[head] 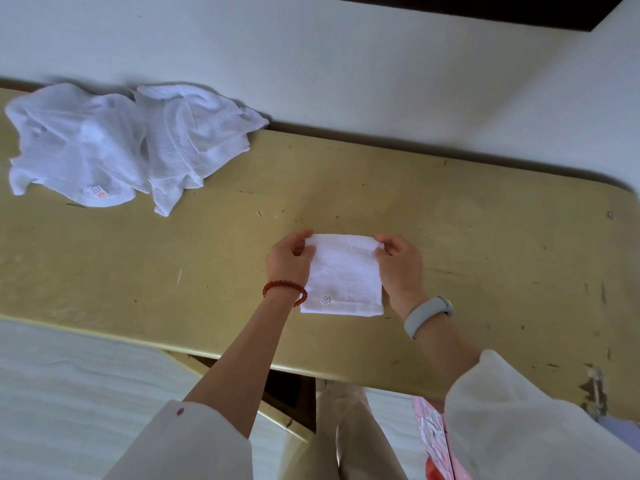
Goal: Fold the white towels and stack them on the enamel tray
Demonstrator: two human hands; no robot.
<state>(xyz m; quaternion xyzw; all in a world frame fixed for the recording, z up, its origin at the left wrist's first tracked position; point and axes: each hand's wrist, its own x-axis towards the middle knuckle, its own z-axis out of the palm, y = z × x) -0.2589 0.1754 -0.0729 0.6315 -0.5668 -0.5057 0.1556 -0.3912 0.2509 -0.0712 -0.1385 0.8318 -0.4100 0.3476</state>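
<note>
No text, brand or number can be read anywhere in the view; the folded towel (343,271), pinched at its far corners by the left hand (289,259) and the right hand (401,265), carries a small white tag (327,300) near its lower left corner, just beside the left wrist, with tiny dark marks too small to make out; well to the left of the hands, one of the crumpled towels (79,143) bears a label (96,192) near its lower edge with grey marks and a red patch, also illegible; the pink packet (433,441) below the right arm shows a pale pattern, no legible lettering.
</note>
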